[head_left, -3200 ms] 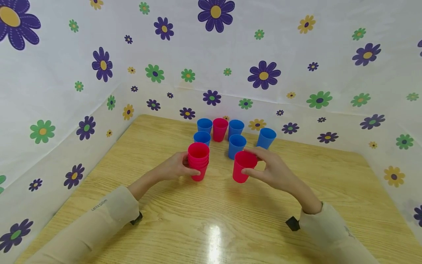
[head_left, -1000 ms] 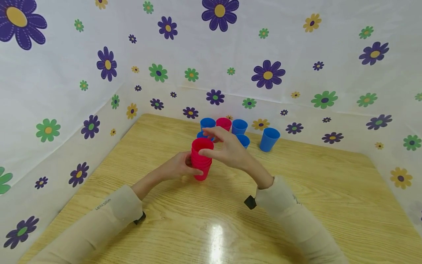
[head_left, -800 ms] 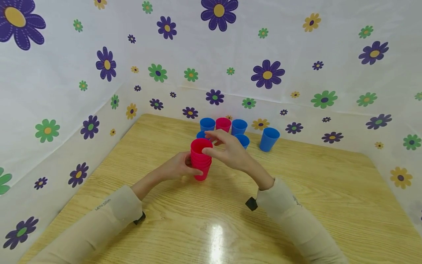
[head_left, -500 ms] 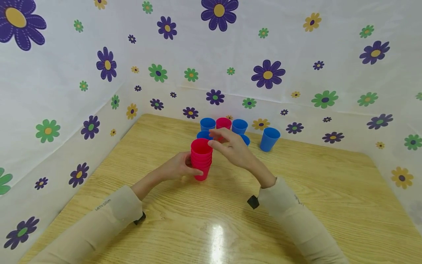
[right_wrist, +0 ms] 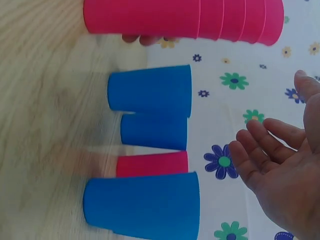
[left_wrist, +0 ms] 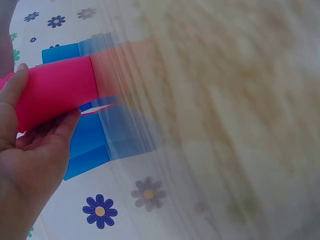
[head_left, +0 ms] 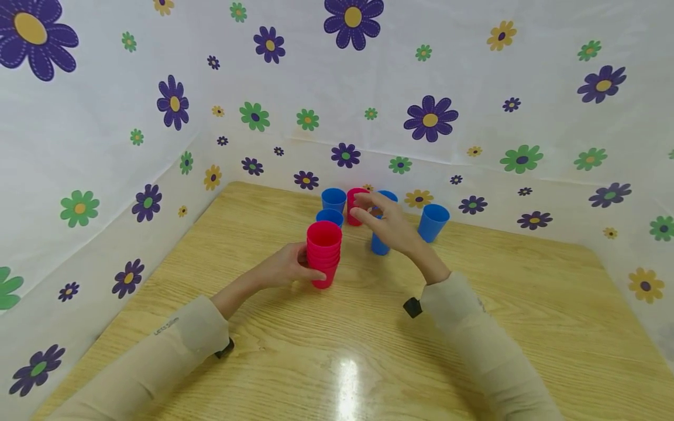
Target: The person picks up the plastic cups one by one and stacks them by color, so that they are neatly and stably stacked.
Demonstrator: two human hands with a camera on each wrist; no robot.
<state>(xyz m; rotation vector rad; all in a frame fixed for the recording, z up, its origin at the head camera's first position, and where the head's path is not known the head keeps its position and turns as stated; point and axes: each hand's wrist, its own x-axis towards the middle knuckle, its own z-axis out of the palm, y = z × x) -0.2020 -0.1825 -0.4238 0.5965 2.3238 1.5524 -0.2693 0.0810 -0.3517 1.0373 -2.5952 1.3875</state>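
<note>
A stack of several red cups (head_left: 324, 248) stands upright on the table, and my left hand (head_left: 286, 266) grips it low on its side. In the left wrist view the thumb and fingers of the left hand (left_wrist: 37, 150) curl round the bottom red cup (left_wrist: 60, 90). My right hand (head_left: 389, 227) hangs over the back cups with fingers loosely bent, holding nothing; it partly covers a single red cup (head_left: 351, 206) and two blue cups. The right wrist view shows that right hand (right_wrist: 285, 170) apart from every cup, with the nested stack (right_wrist: 190, 17) along the top.
Behind the stack are two blue cups, one nearer (head_left: 330, 218) and one farther (head_left: 334, 199). Another blue cup (head_left: 380, 242) stands below the right hand, and one more blue cup (head_left: 434, 222) to its right. Flowered white sheeting (head_left: 295, 88) borders the wooden table (head_left: 295, 356).
The red cup that my right hand held is now nested in the stack. That hand has let go and moved right and back over the rear cups. My left hand has kept its hold.
</note>
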